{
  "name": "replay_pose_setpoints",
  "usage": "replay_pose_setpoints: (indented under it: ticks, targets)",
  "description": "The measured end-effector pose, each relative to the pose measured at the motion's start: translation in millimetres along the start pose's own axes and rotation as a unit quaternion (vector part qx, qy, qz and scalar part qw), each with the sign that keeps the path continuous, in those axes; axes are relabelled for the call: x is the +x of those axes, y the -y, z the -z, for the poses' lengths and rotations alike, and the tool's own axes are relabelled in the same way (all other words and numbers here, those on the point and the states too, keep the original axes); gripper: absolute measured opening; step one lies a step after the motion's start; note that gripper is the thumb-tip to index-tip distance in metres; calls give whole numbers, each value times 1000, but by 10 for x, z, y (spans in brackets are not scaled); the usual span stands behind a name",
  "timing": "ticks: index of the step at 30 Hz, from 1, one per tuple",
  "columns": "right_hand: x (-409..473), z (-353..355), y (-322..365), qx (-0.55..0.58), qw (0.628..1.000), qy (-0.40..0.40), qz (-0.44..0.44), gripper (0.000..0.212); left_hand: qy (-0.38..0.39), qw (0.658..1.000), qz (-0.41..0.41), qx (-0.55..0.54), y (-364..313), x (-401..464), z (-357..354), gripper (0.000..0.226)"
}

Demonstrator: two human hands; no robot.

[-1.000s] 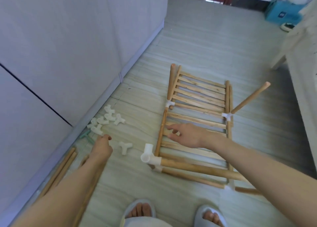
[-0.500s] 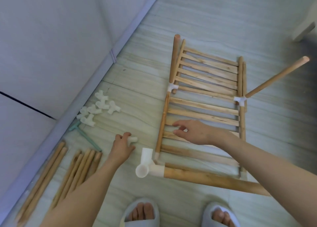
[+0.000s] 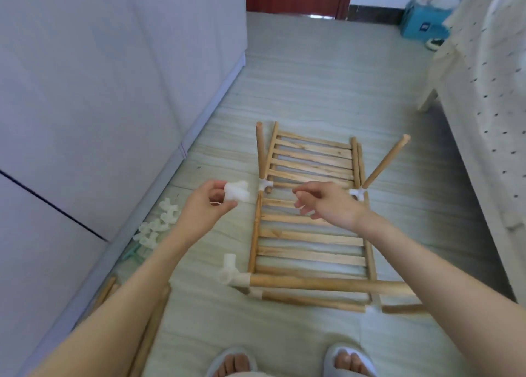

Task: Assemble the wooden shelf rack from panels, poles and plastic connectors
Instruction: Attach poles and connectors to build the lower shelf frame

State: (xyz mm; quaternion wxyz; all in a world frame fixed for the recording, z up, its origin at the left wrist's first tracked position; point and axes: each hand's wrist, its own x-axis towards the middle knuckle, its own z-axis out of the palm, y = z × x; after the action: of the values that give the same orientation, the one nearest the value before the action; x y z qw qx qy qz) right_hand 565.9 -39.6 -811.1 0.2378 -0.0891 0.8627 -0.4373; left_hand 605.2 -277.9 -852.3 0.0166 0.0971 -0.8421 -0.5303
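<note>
The part-built wooden rack [image 3: 311, 234] lies flat on the floor, two slatted panels joined by side poles and white connectors. One pole [image 3: 385, 163] slants up from the right mid connector [image 3: 357, 192]. A corner connector [image 3: 231, 271] sits on the thick near pole [image 3: 327, 285]. My left hand [image 3: 206, 205] is raised above the floor and pinches a white plastic connector [image 3: 236, 192]. My right hand [image 3: 327, 203] hovers over the rack with fingers loosely spread, holding nothing.
Several loose white connectors [image 3: 158, 225] lie by the white cabinet [image 3: 99, 97] on the left, with spare poles [image 3: 148, 331] near my left forearm. A bed [image 3: 484, 114] lines the right side. My slippered feet [image 3: 290, 361] stand at the bottom edge. A blue box [image 3: 424, 24] sits far back.
My left hand picked a connector off the floor and lifted it toward the rack. My right hand came up off the slats. The view tilted up.
</note>
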Motion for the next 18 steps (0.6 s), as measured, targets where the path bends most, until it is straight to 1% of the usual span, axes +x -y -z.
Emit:
replay_pose_setpoints:
  ticks: [2, 4, 6, 10, 12, 15, 18]
  targets:
    - [-285, 127, 111, 33, 998, -53, 29, 29, 47, 997, -57, -10, -485, -150, -19, 26]
    - [-593, 245, 187, 64, 991, -99, 62, 26, 96, 990, -105, 15, -878, -329, -109, 28]
    - [-897, 337, 221, 112, 982, -125, 89, 19, 140, 979, -146, 39, -1170, -489, -260, 31]
    - [-1445, 464, 125, 121, 975, -153, 106, 21, 168, 966, -186, 64, -1601, -722, -595, 29]
    - [-1674, 544, 41, 155, 966, -178, 104, 20, 195, 960, -188, 71, -1804, -780, -735, 26]
    - [-1938, 696, -105, 199, 953, -204, 104, 27, 247, 954, -161, 59, -2075, -832, -946, 18]
    - [-2093, 821, -252, 175, 956, -211, 105, 26, 262, 956, -131, 30, -2243, -884, -1205, 8]
